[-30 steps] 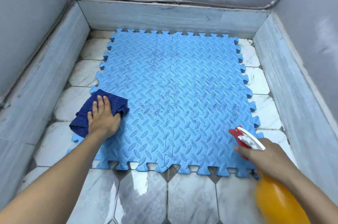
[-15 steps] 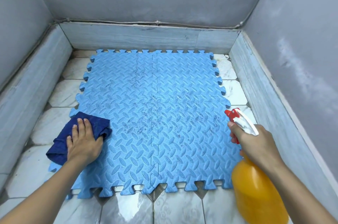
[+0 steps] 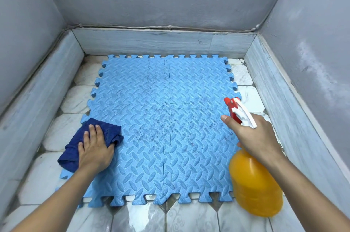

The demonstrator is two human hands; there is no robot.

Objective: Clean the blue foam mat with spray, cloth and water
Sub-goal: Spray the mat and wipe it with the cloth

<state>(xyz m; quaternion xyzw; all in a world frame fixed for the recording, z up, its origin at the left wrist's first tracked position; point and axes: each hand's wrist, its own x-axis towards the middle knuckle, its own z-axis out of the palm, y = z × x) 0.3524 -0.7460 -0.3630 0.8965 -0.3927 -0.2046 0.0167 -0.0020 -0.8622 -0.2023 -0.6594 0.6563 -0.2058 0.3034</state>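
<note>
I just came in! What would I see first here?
The big blue foam mat fills the middle of the tiled floor, with dark specks near its centre. At its right edge the right hand grips a bright orange spray bottle; at the left edge the left hand presses a dark blue cloth down.

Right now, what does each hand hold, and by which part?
The right hand grips the orange spray bottle at its neck. The left hand presses flat on the blue cloth.
</note>
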